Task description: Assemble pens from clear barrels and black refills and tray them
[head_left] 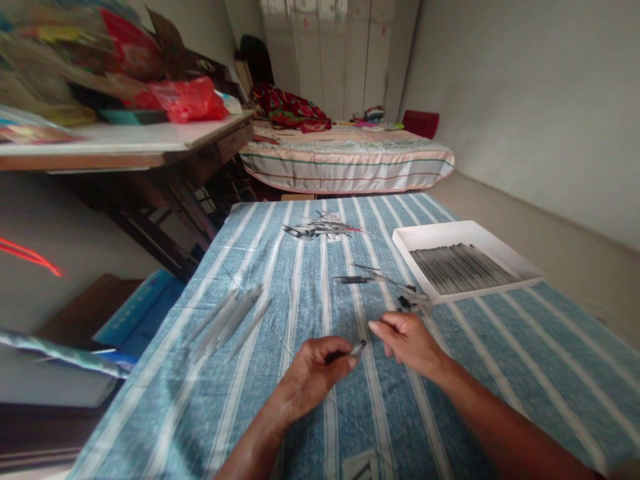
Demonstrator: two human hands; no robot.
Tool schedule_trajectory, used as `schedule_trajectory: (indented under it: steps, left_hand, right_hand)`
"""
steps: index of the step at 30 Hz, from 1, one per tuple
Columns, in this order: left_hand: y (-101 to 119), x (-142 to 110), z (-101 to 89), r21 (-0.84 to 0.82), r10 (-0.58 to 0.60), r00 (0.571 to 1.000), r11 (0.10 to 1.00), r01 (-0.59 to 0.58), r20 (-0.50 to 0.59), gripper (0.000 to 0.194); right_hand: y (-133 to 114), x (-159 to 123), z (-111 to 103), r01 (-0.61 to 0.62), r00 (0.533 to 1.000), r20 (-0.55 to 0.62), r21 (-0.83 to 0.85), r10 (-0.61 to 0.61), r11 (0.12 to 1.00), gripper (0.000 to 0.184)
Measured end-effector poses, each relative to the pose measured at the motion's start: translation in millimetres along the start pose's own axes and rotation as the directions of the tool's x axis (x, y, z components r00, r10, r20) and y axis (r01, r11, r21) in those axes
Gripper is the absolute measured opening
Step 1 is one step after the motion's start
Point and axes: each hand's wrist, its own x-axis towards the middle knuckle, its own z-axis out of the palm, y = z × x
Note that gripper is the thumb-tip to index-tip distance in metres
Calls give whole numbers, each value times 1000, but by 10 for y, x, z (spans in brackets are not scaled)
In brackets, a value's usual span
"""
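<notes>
My left hand (317, 373) is closed, with thumb and forefinger pinching what looks like a pen barrel (358, 347). Only its short greyish end with a dark tip sticks out. Just to the right, my right hand (413, 343) is in a pinch, its fingertips apart from that barrel; whatever it may hold is too small to make out. Beyond the right hand lie small black and clear pen parts (413, 300) and some thin dark sticks (354, 280). Several greyish translucent tubes (230, 320), somewhat blurred, rest on the cloth to the left.
An open white box (485, 235) at the right holds a row of grey pen-like sticks (463, 268). A pile of thin black and red pieces (323, 230) lies at the striped tablecloth's (300, 293) far end. A cluttered side table (200, 130) stands left, a bed (350, 160) behind.
</notes>
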Motion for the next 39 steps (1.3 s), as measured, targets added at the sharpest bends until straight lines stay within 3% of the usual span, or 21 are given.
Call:
schedule_trajectory:
  steps: [2,5,11,15,18,20,24,26,29,32,35,39]
  left_hand:
    - [28,-2,-14,-36,5,999,999,-6,-49,17]
    - [60,1,-37,-50,-2,992,999,-4,-129,19]
    - [70,8,-42,-42,12,979,999,-21,-204,23]
    - [87,8,-35,-47,-5,973,999,-6,-230,25]
    - [94,13,-35,-57,-16,972,998,3,-235,26]
    - [89,17,-38,-84,-34,971,996,15,-235,25]
    - [71,25,-44,-150,-86,966,987,50,-245,25]
    - [66,28,-50,-189,-97,963,981,49,-252,26]
    - [58,29,-63,-260,-99,959,965,28,-266,28]
    - [40,27,-78,-348,-106,951,937,-2,-291,27]
    - [15,31,-85,-427,-80,937,901,-78,-341,25]
    - [1,45,-82,-534,-81,904,828,-173,-419,23]
  right_hand:
    - [142,43,-125,42,987,-141,-216,-74,976,32]
    - [326,86,-311,-62,966,-254,-428,-54,902,19]
    - [455,97,-478,-178,955,-297,-513,21,840,18]
    - [472,119,-548,-250,941,-335,-616,39,747,22]
    - [469,128,-590,-251,948,-315,-677,36,691,25]
    - [443,114,-578,-225,955,-295,-676,22,702,24]
    - [317,52,-434,-13,997,-69,-627,-38,779,17]
    - [238,36,-346,70,997,55,-645,-45,761,14]
    - [152,43,-265,87,994,108,-707,-14,702,13]
    - [119,24,-226,96,993,110,-612,-35,785,10]
    - [84,-79,-157,105,991,108,-329,-73,938,8]
    - [-40,-286,-9,94,989,119,-78,-85,992,12]
